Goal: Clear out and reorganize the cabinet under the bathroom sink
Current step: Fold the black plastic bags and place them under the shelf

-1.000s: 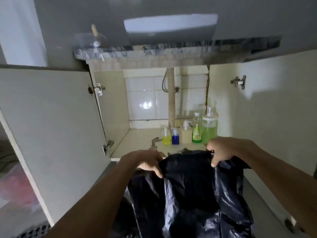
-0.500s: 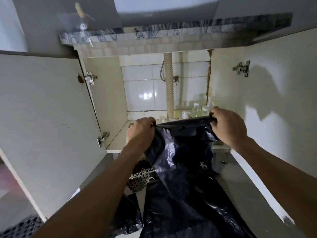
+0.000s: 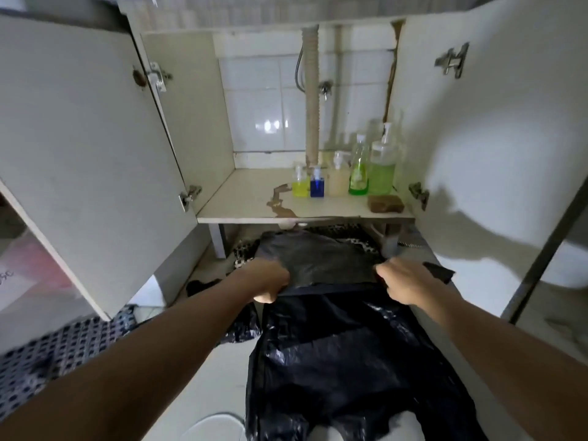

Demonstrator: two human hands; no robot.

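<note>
A black plastic bag lies spread over the floor in front of the open cabinet, its upper part folded over. My left hand grips the fold's left end and my right hand grips its right end. On the cabinet shelf at the back right stand several bottles: a small yellow one, a small blue one, a beige pump bottle, a green bottle and a large green pump bottle. A brown sponge lies in front of them.
Both cabinet doors stand open, the left door and the right door. A ribbed drain pipe runs down the back wall. A patterned mat lies on the floor at left. A brown stain marks the shelf's front.
Both hands have brought the bag's top edge down from shelf height to the floor, folding it over. The bottles, hidden behind the bag before, show again.
</note>
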